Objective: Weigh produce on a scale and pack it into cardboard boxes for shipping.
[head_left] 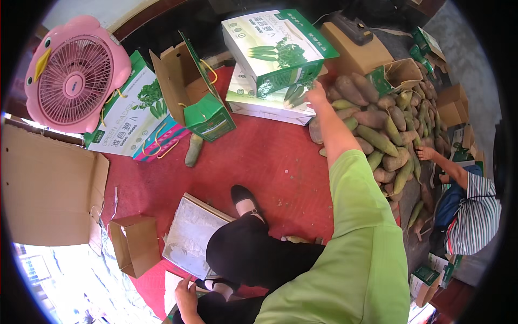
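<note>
My right hand (317, 95) reaches out at the upper middle, fingers closed at the lower right corner of a green-and-white radish carton (286, 48). That carton sits slightly askew on another white-and-green carton (259, 108). Long green radishes (377, 140) lie in a big heap just right of my right arm. Down at the lower left, my left hand (186, 297) is by my leg, its fingers apart and holding nothing that I can see. A pale carton piece (171, 283) lies beside it. Near my shoes is a flat, worn whitish board (194, 232).
A pink fan (75, 78) stands upper left beside a handled carton (127, 119) and an open carton (208, 116). One radish (193, 150) lies on the red floor covering (280, 156). Cardboard boxes (135, 245) stand left. Another person's hand (426, 154) touches the heap at right.
</note>
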A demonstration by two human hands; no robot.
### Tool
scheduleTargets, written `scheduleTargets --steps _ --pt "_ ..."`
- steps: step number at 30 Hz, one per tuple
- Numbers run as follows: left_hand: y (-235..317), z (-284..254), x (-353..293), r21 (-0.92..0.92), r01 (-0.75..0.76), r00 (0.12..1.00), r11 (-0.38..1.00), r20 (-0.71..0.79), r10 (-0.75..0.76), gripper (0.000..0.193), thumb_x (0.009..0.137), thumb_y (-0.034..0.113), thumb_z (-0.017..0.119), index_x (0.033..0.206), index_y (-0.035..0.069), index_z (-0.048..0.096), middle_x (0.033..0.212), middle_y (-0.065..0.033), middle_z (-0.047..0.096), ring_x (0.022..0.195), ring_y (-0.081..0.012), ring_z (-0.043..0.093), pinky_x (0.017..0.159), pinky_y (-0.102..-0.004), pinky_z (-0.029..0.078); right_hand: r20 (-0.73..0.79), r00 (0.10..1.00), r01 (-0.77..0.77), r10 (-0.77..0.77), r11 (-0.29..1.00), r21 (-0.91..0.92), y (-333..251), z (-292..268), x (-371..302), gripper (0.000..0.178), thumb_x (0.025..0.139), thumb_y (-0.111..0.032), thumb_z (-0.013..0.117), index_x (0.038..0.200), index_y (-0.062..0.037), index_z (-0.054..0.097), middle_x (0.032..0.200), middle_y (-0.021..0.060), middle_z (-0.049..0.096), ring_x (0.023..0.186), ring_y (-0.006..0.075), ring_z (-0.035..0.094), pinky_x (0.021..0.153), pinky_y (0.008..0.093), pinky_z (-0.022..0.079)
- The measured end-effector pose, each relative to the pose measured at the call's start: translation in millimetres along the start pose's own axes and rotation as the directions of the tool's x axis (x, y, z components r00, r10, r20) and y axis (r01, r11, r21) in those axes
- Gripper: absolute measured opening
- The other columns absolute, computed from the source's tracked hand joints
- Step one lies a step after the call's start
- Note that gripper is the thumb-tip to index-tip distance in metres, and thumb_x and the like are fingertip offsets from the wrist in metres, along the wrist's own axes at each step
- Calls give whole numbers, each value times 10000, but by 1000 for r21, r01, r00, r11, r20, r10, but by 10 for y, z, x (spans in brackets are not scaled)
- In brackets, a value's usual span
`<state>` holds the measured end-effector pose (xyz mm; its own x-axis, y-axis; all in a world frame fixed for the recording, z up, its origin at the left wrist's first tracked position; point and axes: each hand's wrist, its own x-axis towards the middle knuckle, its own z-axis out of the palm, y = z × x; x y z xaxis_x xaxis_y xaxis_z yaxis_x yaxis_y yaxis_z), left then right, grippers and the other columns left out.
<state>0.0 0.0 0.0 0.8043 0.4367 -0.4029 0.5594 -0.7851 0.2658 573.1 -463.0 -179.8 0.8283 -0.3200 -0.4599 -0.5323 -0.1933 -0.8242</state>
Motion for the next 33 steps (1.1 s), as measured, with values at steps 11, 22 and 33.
scheduleTargets --steps 11,22,33 --pt "49 78 99 -6 174 982 985 72 -173 319 734 30 691 1051 53 706 1007 -190 678 954 -357 647 851 -395 500 180 981 -150 75 879 452 -176 53 494 912 844 -1 547 1526 -289 14 1120 122 564 922 266 590 764 479 481" --pt "43 109 65 14 113 990 994 80 -114 292 755 92 697 1046 71 686 935 -176 657 878 -381 624 760 -447 494 181 983 -116 9 800 589 184 231 258 635 859 -77 623 1392 -177 291 904 64 589 740 177 566 655 368 480" --pt "168 47 -89 -62 67 997 996 -24 -68 317 741 63 708 1057 37 695 962 -201 680 901 -359 651 812 -406 506 222 975 -128 11 845 520 1167 -309 -1784 686 863 -314 690 1384 -171 267 1316 102 441 1114 269 501 817 456 493"
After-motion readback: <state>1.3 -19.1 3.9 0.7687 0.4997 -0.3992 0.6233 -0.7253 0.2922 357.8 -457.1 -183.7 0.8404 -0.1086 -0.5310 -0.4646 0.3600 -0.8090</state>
